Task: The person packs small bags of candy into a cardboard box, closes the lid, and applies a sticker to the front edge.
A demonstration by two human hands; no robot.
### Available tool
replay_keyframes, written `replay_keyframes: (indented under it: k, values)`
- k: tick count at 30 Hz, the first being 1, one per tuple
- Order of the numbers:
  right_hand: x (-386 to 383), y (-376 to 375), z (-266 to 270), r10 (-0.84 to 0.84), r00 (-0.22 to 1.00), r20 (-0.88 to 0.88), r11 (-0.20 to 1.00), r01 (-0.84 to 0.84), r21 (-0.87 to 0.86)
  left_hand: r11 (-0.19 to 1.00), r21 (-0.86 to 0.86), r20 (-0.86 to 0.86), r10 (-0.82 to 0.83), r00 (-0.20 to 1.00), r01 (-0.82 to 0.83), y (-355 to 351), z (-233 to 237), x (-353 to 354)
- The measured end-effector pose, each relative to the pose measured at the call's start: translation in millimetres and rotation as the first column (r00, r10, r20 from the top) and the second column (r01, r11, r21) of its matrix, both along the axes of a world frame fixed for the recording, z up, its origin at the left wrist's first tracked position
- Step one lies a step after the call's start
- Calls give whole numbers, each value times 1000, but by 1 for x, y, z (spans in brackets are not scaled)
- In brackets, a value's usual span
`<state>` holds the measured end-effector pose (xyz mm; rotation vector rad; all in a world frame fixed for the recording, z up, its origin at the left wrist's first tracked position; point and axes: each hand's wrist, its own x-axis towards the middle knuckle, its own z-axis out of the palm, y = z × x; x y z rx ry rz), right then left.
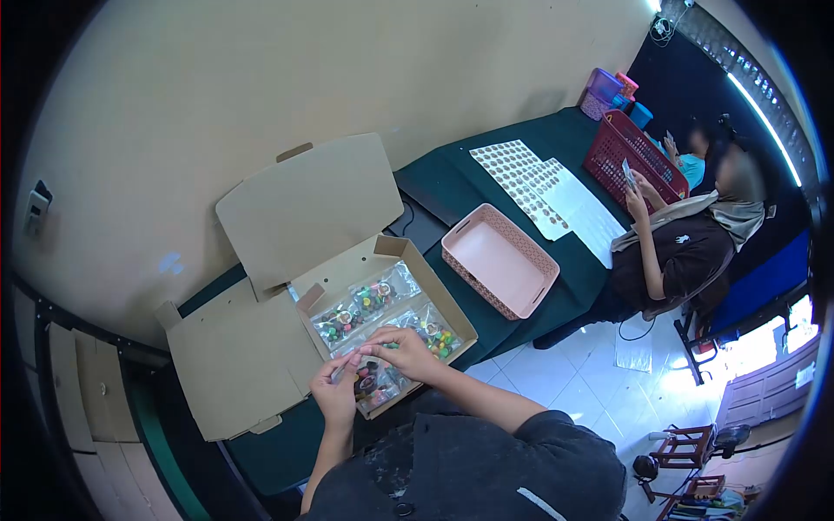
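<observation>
An opened cardboard box lies on the table before me, holding several clear plastic bags of small colourful pieces, such as one bag near its far side. Over the near part of the box, my left hand and my right hand meet fingertip to fingertip. Both pinch what looks like the top edge of a clear plastic bag with coloured pieces inside. My fingers cover part of that edge. Beside my right hand, another filled bag rests in the box.
The box's lid stands raised against the wall. Right of the box is a pink plastic basket. Sticker sheets lie farther along the green-covered table, near a maroon basket. A seated person holds a small packet; another person sits beyond.
</observation>
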<state>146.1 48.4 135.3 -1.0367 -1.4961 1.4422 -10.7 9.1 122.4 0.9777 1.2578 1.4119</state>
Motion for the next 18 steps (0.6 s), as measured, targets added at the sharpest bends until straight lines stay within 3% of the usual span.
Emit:
replay_keyframes:
  k: [2,4,5,7,11,14,16,17,18]
  values:
    - [0,1,2,-11,1000,20,999,10,32,999,37,-98,22,995,-18,4,-6,-11]
    - [3,4,8,45,997,70,998,-49,50,986,149,-161,-55,985,80,7,-8,-19]
    - [5,6,8,44,997,68,998,-47,48,986,147,-163,-57,985,81,7,-7,-20]
    - [7,8,10,41,989,142,973,-72,217,981,117,-74,-145,987,153,8,2,-22]
    - [10,6,14,45,994,99,987,-60,150,973,60,-7,-222,975,222,8,7,-29]
    - [16,7,5,-23,991,129,996,11,93,948,59,-48,-310,950,312,9,9,-33]
    - [16,8,6,-107,983,152,981,129,-143,947,6,111,-319,941,320,9,6,-33]
    - [15,8,7,-112,982,152,981,134,-142,946,7,111,-324,939,325,10,5,-29]
    - [14,7,10,-205,970,133,974,216,-74,981,39,74,-192,979,190,10,4,-24]
